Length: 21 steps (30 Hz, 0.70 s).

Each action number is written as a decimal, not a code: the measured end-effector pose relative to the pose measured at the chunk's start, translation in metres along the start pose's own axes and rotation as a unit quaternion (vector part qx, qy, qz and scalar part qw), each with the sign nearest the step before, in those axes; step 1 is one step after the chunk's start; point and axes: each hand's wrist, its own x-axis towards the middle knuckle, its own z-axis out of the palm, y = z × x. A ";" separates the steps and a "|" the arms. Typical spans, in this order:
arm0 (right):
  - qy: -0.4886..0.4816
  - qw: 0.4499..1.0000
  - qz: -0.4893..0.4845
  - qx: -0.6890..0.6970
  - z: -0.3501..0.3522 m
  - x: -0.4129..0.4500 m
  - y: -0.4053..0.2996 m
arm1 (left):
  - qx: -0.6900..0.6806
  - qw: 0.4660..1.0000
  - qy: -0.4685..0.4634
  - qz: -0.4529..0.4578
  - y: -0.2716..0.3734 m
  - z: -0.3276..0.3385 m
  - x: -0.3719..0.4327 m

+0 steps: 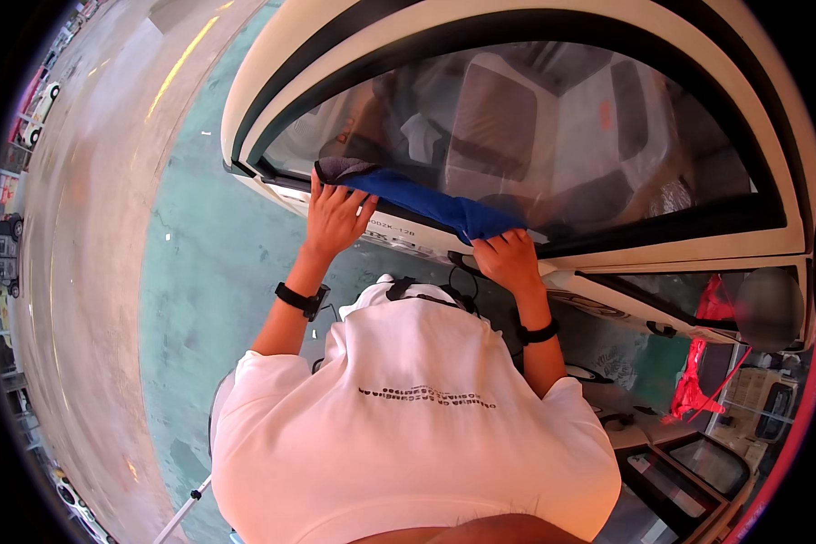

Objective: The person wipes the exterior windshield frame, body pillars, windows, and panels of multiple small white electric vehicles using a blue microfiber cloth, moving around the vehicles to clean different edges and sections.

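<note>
A long folded blue cloth (408,194) with a dark grey end lies along the lower edge of the side window (557,136) of a cream vehicle (666,248). At its grey left end my left hand (340,214) has hold of it, the fingers stretched and partly spread. My right hand (508,258) pinches the opposite end, knuckles bent. Between the two hands the cloth is drawn out nearly straight, sloping down to the right. Behind the glass are seats (493,119) that look wrapped in clear plastic. Part of the body panel below bears writing.
A door mirror (770,307) sticks out at the right, near red ribbon (695,381). More vehicles (680,469) stand at the lower right. A thin metal pole (183,510) rises at lower left. Green floor (197,292) borders a grey roadway (95,272).
</note>
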 end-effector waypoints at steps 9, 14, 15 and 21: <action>0.200 0.978 0.005 -0.062 -0.068 0.054 0.028 | -0.193 0.972 0.133 0.000 0.077 -0.058 0.084; 0.352 0.913 0.188 -0.088 -0.121 0.068 0.030 | -0.202 0.962 0.154 0.105 0.142 -0.076 0.136; 0.352 0.914 0.182 -0.089 -0.122 0.067 0.031 | -0.203 0.961 0.160 0.103 0.156 -0.071 0.141; 0.405 0.888 0.187 0.115 -0.113 0.056 0.040 | -0.281 0.926 0.076 0.242 0.190 -0.033 0.124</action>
